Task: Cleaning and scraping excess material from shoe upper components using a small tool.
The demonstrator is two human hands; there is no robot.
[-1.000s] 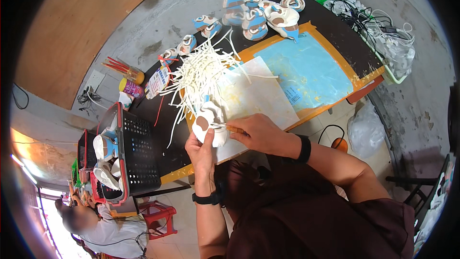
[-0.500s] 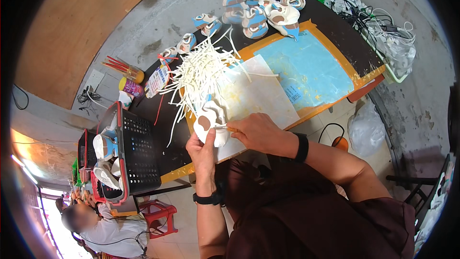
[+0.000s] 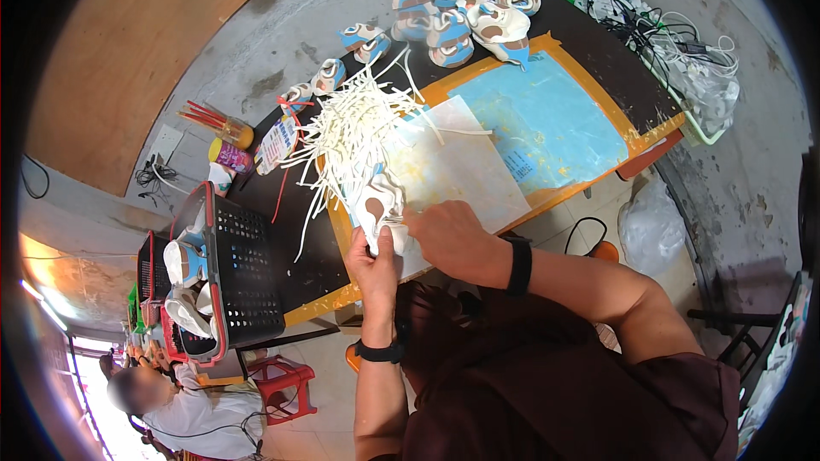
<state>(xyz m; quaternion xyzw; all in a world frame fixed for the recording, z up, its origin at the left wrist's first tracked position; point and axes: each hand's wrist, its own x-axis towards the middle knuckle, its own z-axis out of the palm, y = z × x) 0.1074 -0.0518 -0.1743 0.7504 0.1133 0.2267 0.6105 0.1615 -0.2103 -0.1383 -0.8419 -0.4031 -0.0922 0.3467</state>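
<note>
Pinching the upper by its near edge, the left hand is nearly closed; the right hand, curled beside it, hides any grip. Beyond the left thumb, the upper looks light, pliable, best held by edges.

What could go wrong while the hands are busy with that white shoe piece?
The left hand holds the white shoe piece near its lower end, so the piece might twist if that grip slips.

The right hand is right beside the left one, so a slip could perhaps bump the fingers.

The loose pile of pale strips lies close behind the piece, so a strip might catch on it or get dragged along.
</note>
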